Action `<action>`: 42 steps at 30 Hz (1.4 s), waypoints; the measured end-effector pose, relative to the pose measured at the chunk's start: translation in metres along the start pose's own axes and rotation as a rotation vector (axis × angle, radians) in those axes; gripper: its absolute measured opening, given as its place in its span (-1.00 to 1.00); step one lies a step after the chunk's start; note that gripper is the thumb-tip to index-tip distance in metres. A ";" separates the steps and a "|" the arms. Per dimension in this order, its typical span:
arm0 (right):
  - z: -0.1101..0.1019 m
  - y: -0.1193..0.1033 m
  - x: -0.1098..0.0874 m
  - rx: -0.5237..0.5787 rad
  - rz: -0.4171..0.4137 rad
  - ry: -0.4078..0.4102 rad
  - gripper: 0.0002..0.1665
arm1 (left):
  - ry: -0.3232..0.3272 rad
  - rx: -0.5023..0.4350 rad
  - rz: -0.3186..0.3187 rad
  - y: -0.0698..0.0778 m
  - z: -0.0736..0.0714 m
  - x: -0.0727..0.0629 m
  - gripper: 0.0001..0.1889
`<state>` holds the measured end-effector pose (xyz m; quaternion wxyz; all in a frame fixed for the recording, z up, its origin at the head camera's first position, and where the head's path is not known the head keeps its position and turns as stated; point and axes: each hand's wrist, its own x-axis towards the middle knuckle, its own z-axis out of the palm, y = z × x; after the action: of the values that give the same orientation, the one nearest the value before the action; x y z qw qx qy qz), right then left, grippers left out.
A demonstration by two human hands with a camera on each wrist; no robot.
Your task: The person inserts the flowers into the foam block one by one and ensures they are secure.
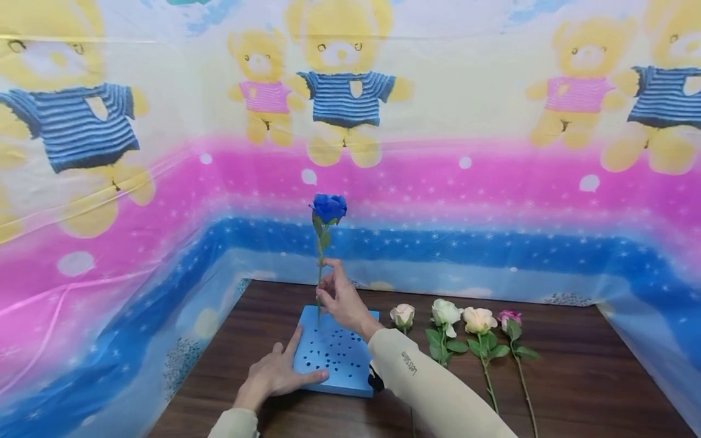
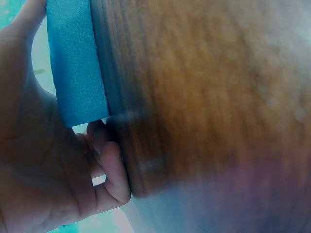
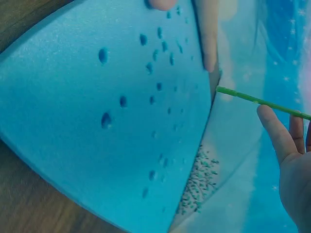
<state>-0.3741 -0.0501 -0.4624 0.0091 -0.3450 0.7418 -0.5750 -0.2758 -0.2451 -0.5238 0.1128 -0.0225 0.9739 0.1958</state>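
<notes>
A blue rose stands nearly upright, its green stem pinched between the thumb and fingers of my right hand. In the right wrist view the stem's lower end shows free, apart from the block's surface. A light blue foam block dotted with many dark holes lies on the table. My left hand rests against the block's left side, index finger straight along the edge and thumb pressed on top near the front. The left wrist view shows the block's side face beside the palm, with the other fingers bent below it.
Right of the block lie a pale pink rose, a white rose, a peach rose and a magenta rose on the dark wooden table. A bear-printed cloth hangs around the table's back and sides.
</notes>
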 end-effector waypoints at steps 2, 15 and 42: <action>0.004 0.005 0.000 -0.004 0.005 0.007 -0.34 | -0.005 0.000 -0.001 -0.001 0.000 -0.001 0.42; 0.017 0.020 0.002 -0.011 0.062 0.045 -0.36 | 0.000 0.008 0.005 -0.002 -0.002 -0.002 0.41; 0.016 0.023 0.004 0.149 0.157 -0.008 -0.49 | 0.005 -0.008 0.012 -0.002 -0.002 -0.003 0.39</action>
<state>-0.3819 -0.0632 -0.4866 0.0826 -0.2866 0.7216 -0.6248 -0.2734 -0.2481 -0.5221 0.1090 -0.0177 0.9735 0.2001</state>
